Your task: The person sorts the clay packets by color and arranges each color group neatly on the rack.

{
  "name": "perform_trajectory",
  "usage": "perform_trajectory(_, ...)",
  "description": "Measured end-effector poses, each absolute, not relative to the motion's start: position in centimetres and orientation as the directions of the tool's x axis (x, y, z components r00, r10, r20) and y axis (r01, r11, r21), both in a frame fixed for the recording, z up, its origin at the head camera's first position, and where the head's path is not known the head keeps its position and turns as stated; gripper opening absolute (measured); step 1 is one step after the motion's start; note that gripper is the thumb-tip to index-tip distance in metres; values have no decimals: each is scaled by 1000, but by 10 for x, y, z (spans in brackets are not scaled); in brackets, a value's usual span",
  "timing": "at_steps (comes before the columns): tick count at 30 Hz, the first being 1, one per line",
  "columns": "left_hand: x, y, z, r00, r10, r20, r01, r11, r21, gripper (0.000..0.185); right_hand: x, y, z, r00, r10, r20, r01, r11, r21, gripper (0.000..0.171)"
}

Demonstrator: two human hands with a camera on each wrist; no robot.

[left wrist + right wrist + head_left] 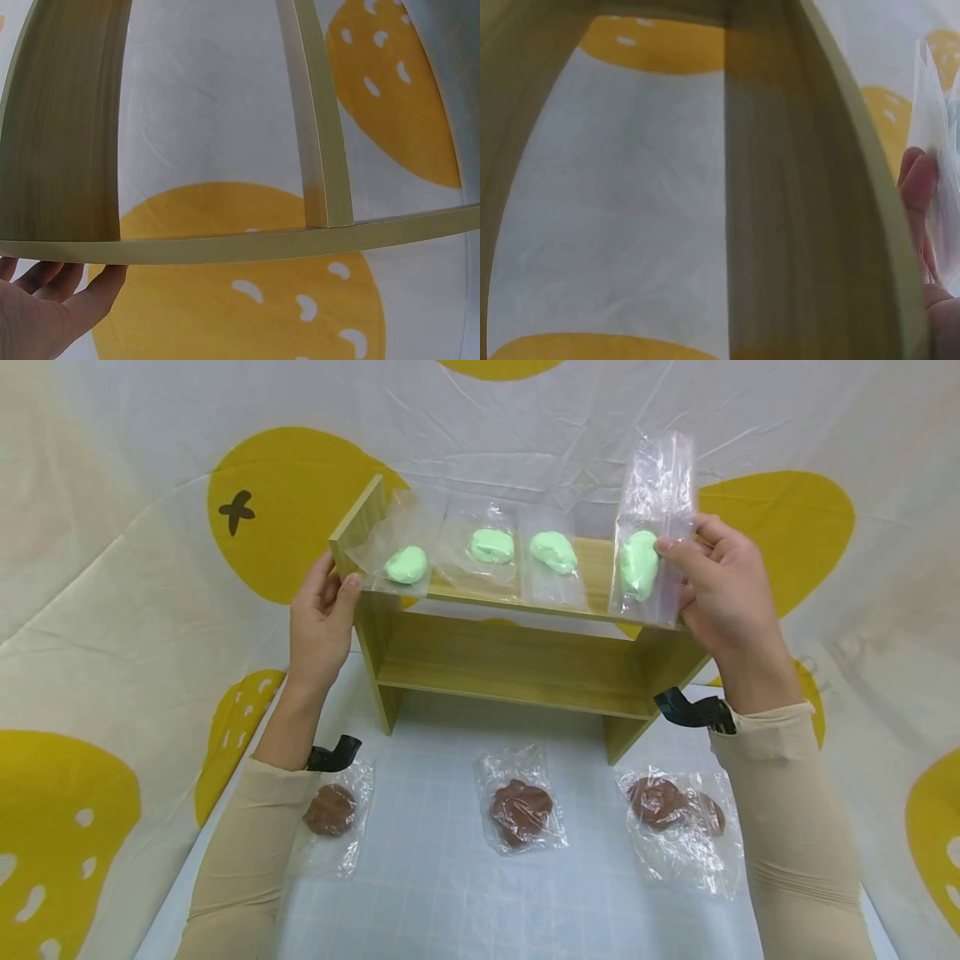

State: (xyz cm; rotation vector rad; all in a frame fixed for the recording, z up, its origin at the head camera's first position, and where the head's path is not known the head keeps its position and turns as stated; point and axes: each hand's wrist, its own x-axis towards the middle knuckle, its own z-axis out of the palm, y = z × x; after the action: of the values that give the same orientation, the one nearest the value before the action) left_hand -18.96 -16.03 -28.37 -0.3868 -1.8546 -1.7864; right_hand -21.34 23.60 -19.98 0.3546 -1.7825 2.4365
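Observation:
A wooden shelf (517, 664) stands ahead of me with several clear bags of pale green, clay-like lumps on its top board. My left hand (326, 618) holds the shelf's upper left end, thumb at the front; the left wrist view shows its fingers (56, 277) against the side panel (225, 250). At the top right end, my right hand (723, 585) pinches a clear plastic bag (660, 485) holding a green lump (639, 564). The right wrist view catches only part of that hand (919, 217) beside the bag (934, 112), outside the shelf's side panel (802, 195).
Other bagged green lumps (406, 565) (492, 546) (553, 552) lie along the top board. Clear bags with brown lumps (330, 810) (521, 812) (660, 802) lie on the pale blue checked tabletop (442, 893). Behind hangs a white cloth (525, 452) with yellow shapes.

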Motion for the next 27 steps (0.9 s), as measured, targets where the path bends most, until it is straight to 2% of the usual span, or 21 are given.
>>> perform_trajectory(11,-188,-159,-281,-819,-149,554,547,86,832,44,-232,237,-196,-987,-96,125,-99,-242,-965,47)
perform_trajectory(20,-189,-160,-283,-816,-144,560,555,75,829,44,-236,234,-201,-986,-102,135,-118,-155,-981,30)
perform_trajectory(24,-189,-160,-283,-818,-145,556,552,73,831,44,-237,232,-202,-987,-82,141,-133,-88,-987,30)
perform_trajectory(27,-189,-161,-283,-820,-149,552,549,68,833,44,-236,231,-202,-987,-76,143,-138,-66,-988,36)
